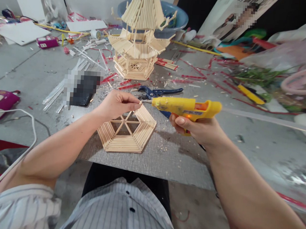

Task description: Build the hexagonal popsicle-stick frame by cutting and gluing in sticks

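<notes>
My right hand (193,127) is wrapped round the grip of a yellow hot glue gun (176,105), its orange light lit. A long clear glue stick (266,119) sticks out of the gun's back. The nozzle points left, at the fingertips of my left hand (119,105). Those fingers are pinched on a small wooden stick, of which only a pale end (140,102) shows. Below them lies a hexagonal wooden stick frame (123,147), with rows of sticks round its sides and spokes meeting in the middle. My left hand hides its far left part.
A wooden stick pagoda model (137,48) stands behind, before a blue basin (183,19). Blue-handled cutters (161,92) lie beyond the frame. A phone (84,89) and clear glue sticks (57,93) are at left. A yellow utility knife (251,94) and red scraps lie at right.
</notes>
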Tool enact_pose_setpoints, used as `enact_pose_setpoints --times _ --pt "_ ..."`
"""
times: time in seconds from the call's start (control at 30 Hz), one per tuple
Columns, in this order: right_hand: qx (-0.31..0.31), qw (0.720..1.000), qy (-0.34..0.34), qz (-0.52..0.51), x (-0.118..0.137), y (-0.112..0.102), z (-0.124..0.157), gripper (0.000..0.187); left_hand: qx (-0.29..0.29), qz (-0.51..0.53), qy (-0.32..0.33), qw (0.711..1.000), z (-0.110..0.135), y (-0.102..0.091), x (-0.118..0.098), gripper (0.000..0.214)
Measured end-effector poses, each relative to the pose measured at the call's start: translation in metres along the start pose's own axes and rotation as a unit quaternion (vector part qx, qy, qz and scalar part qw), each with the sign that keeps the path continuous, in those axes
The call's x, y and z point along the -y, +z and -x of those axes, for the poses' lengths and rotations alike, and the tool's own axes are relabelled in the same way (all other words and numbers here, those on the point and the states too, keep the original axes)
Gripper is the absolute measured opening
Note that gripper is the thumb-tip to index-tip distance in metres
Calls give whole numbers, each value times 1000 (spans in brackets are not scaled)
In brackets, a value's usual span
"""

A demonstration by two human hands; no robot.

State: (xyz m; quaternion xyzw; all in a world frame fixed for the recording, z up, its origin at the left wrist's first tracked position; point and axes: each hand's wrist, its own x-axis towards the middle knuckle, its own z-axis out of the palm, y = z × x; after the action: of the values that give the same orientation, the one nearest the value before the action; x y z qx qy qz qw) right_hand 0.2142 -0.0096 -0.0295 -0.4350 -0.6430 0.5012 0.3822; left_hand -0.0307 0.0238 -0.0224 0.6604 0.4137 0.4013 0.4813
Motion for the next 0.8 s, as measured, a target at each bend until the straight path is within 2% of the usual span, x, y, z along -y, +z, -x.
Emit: enact_pose_setpoints --times 0.27,0.8 --pt "-11 1000 20 -16 0 0 1 50 9 -19 33 999 -2 -1 3 13" --pt "-17 998 52 -15 2 0 1 54 5 -17 23 1000 -2 -2 4 14"
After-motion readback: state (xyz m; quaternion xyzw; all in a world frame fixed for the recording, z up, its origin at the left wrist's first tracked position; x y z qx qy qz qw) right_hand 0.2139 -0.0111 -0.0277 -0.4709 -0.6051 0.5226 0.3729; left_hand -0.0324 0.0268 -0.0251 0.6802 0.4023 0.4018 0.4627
